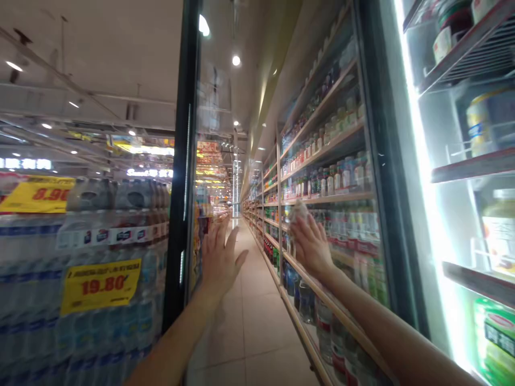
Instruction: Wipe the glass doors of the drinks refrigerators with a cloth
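A tall glass door (241, 279) with a black frame (184, 161) stands in front of me, with shelves of bottles showing in its pane. My left hand (221, 260) is raised at the pane, palm forward and fingers spread, holding nothing. Farther right, my right hand (311, 244) lies against the glass over a crumpled whitish cloth (298, 210). Part of the cloth pokes out above the fingertips; the rest is hidden beneath the hand. Whether the left palm actually touches the pane, I cannot tell.
On the right is a lit cooler with shelves (475, 169), a juice bottle (501, 225) and a green package (494, 338). Stacked packs of water bottles (100, 332) stand on the left, carrying a yellow price sign (100, 286). Ceiling lights (236, 60) show in the glass.
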`<state>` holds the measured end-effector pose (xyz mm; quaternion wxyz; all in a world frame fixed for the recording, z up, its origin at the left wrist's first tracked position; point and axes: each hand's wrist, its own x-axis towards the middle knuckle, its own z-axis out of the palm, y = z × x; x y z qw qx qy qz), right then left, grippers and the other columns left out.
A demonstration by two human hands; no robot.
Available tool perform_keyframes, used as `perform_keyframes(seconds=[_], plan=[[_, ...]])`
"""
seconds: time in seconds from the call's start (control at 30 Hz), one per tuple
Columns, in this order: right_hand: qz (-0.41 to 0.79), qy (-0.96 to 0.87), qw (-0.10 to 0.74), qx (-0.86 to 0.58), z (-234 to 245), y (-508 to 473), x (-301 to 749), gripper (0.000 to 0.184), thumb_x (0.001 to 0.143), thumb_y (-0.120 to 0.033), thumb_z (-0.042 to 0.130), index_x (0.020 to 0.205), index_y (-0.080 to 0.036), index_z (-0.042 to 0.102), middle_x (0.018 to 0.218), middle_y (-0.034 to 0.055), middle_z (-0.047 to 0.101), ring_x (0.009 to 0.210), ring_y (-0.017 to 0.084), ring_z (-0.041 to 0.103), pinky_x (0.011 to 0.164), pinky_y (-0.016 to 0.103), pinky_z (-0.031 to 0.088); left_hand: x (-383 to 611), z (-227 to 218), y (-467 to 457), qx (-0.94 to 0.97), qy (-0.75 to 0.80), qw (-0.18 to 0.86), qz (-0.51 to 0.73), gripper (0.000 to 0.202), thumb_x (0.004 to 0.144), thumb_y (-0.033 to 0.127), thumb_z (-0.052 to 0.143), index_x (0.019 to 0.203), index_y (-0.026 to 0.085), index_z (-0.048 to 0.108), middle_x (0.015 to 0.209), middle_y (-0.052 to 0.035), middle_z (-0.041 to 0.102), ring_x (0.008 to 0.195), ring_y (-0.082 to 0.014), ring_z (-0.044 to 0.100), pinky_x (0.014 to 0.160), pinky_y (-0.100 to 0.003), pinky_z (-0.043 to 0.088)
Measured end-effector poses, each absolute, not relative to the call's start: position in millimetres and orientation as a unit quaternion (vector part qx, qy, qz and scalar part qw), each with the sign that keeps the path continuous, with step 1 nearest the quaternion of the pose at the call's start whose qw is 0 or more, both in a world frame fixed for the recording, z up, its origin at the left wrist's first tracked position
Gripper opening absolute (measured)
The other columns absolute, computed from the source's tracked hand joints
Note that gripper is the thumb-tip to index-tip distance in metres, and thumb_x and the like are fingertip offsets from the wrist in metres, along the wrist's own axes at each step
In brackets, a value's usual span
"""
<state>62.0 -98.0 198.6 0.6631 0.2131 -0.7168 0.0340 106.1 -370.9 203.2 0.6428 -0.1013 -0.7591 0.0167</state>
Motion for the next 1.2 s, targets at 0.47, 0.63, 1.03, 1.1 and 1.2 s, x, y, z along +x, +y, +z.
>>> perform_keyframes(seconds=[0.47, 0.63, 1.03, 1.1, 1.2], plan=[[-0.032, -0.692, 0.646, 0.321, 202.3, -171.0, 66.9, 0.046, 0.084, -0.024, 0.043, 0.13, -0.028, 0.047, 0.139, 0.002, 0.044, 0.138, 0.023, 0.018, 0.111, 0.05, 0.014, 117.0, 224.4, -394.9, -0.085, -0.789, 0.607, 0.029, 0.06, 0.081, 0.039, 0.053, 0.135, 0.016, 0.038, 0.147, -0.014, 0.029, 0.136, -0.0313, 0.024, 0.106, -0.051, 0.028], [0.136, -0.679, 0.708, 0.14, 232.5, -197.6, 63.8, 0.046, 0.087, -0.029, 0.038, 0.132, -0.021, 0.045, 0.144, 0.0074, 0.035, 0.138, 0.028, 0.015, 0.107, 0.052, 0.017, 141.0, 223.1, -407.2, -0.101, -0.788, 0.603, 0.071, 0.059, 0.083, 0.036, 0.05, 0.135, 0.014, 0.036, 0.145, -0.0127, 0.032, 0.136, -0.0261, 0.025, 0.11, -0.046, 0.023], [0.117, -0.675, 0.7, 0.201, 313.5, -252.6, 68.8, 0.044, 0.087, -0.027, 0.037, 0.129, -0.02, 0.047, 0.144, 0.0062, 0.036, 0.137, 0.03, 0.017, 0.107, 0.058, 0.012, 165.8, 231.3, -476.7, -0.054, -0.728, 0.681, 0.059, 0.05, 0.085, 0.033, 0.045, 0.129, 0.011, 0.041, 0.142, -0.0168, 0.036, 0.134, -0.0284, 0.028, 0.108, -0.048, 0.024], [0.0, -0.664, 0.67, 0.332, 296.8, -272.0, 74.3, 0.042, 0.087, -0.025, 0.038, 0.127, -0.024, 0.05, 0.142, 0.0021, 0.04, 0.137, 0.025, 0.018, 0.11, 0.054, 0.012, 166.8, 237.1, -471.8, -0.066, -0.723, 0.686, 0.053, 0.049, 0.085, 0.032, 0.045, 0.129, 0.012, 0.04, 0.142, -0.0168, 0.036, 0.135, -0.0277, 0.028, 0.107, -0.048, 0.025], [-0.131, -0.633, 0.603, 0.468, 280.2, -289.9, 78.6, 0.04, 0.086, -0.027, 0.042, 0.124, -0.031, 0.051, 0.141, -0.0041, 0.041, 0.137, 0.019, 0.02, 0.113, 0.046, 0.012, 168.4, 245.1, -464.8, -0.092, -0.709, 0.696, 0.06, 0.048, 0.085, 0.031, 0.045, 0.129, 0.012, 0.04, 0.141, -0.0171, 0.037, 0.135, -0.027, 0.028, 0.107, -0.047, 0.026]])
